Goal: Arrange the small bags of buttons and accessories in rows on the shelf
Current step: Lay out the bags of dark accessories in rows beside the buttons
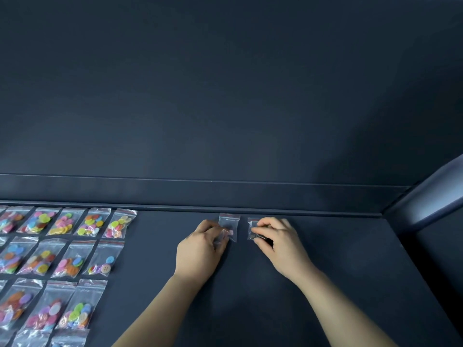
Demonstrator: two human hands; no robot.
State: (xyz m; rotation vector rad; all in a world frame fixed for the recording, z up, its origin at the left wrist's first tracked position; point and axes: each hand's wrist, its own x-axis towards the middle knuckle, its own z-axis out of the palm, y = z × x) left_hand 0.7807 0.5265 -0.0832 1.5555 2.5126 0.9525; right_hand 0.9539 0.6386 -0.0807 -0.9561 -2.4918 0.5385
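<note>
A view from above of a dark blue shelf [338, 266], with a dark back wall [225, 96] rising behind it and a low ledge [225, 194] running along the foot of that wall.

Two bare forearms reach in from the bottom edge. The left hand [200, 249] has its fingers curled and pinches the lower part of a pink-button bag [230, 222], a small clear zip bag lying flat close to the back edge of the shelf. Just beside it on the right, with a narrow gap between the two, lies a dark-filled bag [252, 227] of the same kind. The right hand [284, 242] grips this one, its bent fingers covering the lower half. What the dark contents are cannot be made out.

Well apart from the hands, on the left side of the shelf, lie the sorted bags [75, 249]. They are clear, with red zip strips, and hold buttons in many bright colours. They sit side by side in at least three neat rows from the back edge towards the front, and the rows run out of view at the left and bottom edges.
</note>
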